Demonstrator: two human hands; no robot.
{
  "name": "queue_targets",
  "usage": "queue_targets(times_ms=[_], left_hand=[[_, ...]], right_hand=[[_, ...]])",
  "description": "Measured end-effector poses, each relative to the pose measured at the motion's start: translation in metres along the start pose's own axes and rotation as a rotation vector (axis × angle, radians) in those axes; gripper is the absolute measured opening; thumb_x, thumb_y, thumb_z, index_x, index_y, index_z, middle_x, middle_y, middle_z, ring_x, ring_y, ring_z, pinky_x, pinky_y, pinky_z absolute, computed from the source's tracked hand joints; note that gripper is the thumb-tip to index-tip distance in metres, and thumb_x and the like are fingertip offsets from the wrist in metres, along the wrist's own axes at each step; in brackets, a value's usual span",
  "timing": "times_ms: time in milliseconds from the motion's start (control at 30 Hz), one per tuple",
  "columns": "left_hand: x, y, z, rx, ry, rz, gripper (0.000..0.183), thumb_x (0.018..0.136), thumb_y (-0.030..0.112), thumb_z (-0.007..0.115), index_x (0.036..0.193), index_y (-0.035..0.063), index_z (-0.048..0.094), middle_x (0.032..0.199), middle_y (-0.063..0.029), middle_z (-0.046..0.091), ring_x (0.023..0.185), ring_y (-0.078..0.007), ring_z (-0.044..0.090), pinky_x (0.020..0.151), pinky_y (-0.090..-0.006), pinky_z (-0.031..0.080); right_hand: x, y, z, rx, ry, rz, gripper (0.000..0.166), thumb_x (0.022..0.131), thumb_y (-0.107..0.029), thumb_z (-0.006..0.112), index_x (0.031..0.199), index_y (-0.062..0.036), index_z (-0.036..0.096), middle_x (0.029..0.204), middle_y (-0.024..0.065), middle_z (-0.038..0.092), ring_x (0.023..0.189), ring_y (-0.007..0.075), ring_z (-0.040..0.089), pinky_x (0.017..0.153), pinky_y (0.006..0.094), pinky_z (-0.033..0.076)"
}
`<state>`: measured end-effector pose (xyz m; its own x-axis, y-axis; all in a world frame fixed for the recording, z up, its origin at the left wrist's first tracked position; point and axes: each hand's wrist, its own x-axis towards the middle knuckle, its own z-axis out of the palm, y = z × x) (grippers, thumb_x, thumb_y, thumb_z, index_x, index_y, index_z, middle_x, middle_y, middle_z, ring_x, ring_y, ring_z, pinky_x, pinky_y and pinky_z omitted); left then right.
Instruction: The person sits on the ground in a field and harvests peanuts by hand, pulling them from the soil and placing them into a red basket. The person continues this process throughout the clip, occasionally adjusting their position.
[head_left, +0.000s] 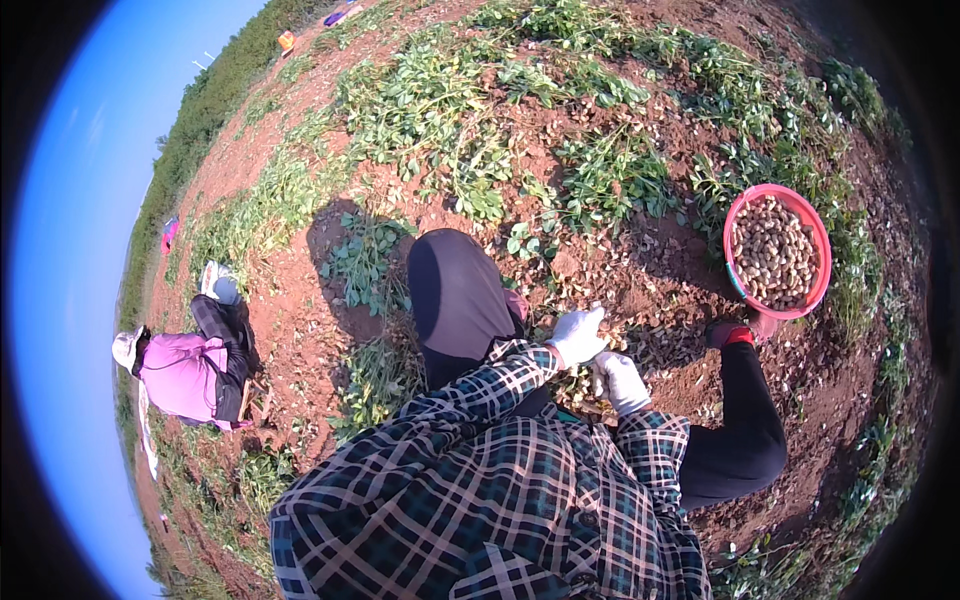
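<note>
My left hand (578, 337), in a white glove, is low over the soil between my legs, its fingers pointing towards some brown clods or pods. Just beside it is my right hand (621, 381), also white-gloved, with its fingers curled. Whether either hand grips anything is too small to make out. Peanut pods and dry leaf scraps (576, 390) lie under and around the hands. By my right foot stands a pink plastic basin (823, 259), filled nearly to the rim with unshelled peanuts (774, 255).
Uprooted peanut plants (420, 105) lie in heaps over the reddish soil ahead. My bent left knee (457, 292) rises beside the left hand. My right shoe (724, 334) is close to the basin. Another person (184, 375) sits on a low stool at left, near a white bucket (220, 283).
</note>
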<state>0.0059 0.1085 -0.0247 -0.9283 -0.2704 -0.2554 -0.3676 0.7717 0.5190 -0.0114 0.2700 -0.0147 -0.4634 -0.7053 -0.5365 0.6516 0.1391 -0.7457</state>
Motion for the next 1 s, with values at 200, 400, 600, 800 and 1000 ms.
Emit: queue_targets(times_ms=[200, 400, 600, 800, 1000], left_hand=[[0.009, -0.013, -0.004, -0.197, 0.119, -0.277, 0.059, 0.071, 0.033, 0.069, 0.119, 0.0024, 0.052, 0.089, -0.019, 0.065, 0.081, -0.0345, 0.064, 0.07, -0.0448, 0.05], [0.018, -0.031, 0.006, -0.247, 0.196, -0.382, 0.07, 0.071, 0.036, 0.069, 0.125, -0.0026, 0.048, 0.098, -0.0241, 0.064, 0.092, -0.0358, 0.063, 0.079, -0.0416, 0.05], [0.027, -0.05, 0.023, -0.399, 0.255, -0.238, 0.052, 0.069, 0.016, 0.073, 0.113, -0.0042, 0.054, 0.096, -0.014, 0.068, 0.087, -0.0225, 0.066, 0.078, -0.0324, 0.052], [0.023, -0.038, 0.011, -0.411, 0.204, -0.164, 0.065, 0.072, 0.028, 0.071, 0.124, -0.0049, 0.048, 0.105, -0.0167, 0.065, 0.091, -0.0254, 0.065, 0.078, -0.0319, 0.051], [0.007, -0.04, -0.001, -0.419, 0.304, -0.26, 0.045, 0.073, 0.03, 0.068, 0.107, 0.0034, 0.055, 0.087, -0.0152, 0.065, 0.081, -0.0309, 0.064, 0.071, -0.0379, 0.05]], right_hand=[[-0.006, 0.019, 0.021, 0.326, -0.107, -0.128, 0.029, 0.092, -0.027, 0.052, 0.077, -0.0036, 0.057, 0.066, 0.0065, 0.059, 0.053, 0.0139, 0.054, 0.048, 0.023, 0.041], [0.027, -0.019, -0.045, 0.99, 0.405, -0.182, 0.025, 0.089, -0.021, 0.057, 0.072, -0.0028, 0.057, 0.068, 0.0044, 0.058, 0.067, 0.0146, 0.059, 0.064, 0.0295, 0.053], [0.06, -0.112, -0.157, 1.102, 0.468, -0.47, 0.027, 0.09, -0.028, 0.052, 0.073, -0.0078, 0.056, 0.068, 0.0052, 0.054, 0.067, 0.0209, 0.05, 0.074, 0.0393, 0.048], [0.03, -0.19, -0.26, -0.38, 0.879, -0.955, 0.058, 0.078, 0.006, 0.055, 0.132, -0.0026, 0.033, 0.132, 0.0169, 0.04, 0.115, 0.028, 0.046, 0.097, 0.0406, 0.041], [0.035, -0.13, -0.267, 0.6, 0.636, -0.683, 0.039, 0.097, -0.037, 0.043, 0.12, -0.0066, 0.053, 0.12, 0.0115, 0.057, 0.109, 0.0225, 0.055, 0.092, 0.036, 0.045]])
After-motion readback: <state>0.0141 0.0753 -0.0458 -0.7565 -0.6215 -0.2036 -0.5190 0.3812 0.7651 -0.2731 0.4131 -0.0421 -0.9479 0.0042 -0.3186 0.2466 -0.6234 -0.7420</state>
